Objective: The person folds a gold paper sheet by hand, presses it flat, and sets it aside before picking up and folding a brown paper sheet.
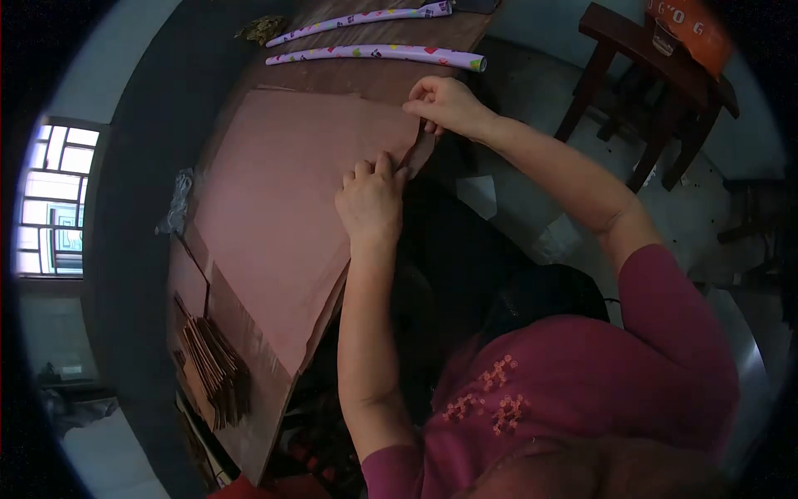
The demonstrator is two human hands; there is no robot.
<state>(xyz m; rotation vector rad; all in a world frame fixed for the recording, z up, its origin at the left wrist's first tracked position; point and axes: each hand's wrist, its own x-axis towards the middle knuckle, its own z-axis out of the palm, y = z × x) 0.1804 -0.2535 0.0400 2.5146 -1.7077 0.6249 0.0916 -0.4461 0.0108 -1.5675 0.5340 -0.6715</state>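
Note:
A large pinkish-brown sheet of paper point(283, 175) lies across the table, with more sheet edges showing along its near side. My left hand point(370, 200) rests on top of it close to the near edge, fingers spread and slightly bent. Farther along that edge, my right hand point(449, 106) pinches the sheet's right corner between thumb and fingers. Below this corner, part of the edge hangs or folds down between my two hands.
Two purple patterned rolls point(374, 55) lie at the table's far end beside a dried brownish bundle point(262, 31). A stack of folded brown pieces point(216, 370) sits at lower left, with crumpled clear plastic point(177, 200) above. A dark wooden stool point(657, 62) carries an orange bag point(694, 33).

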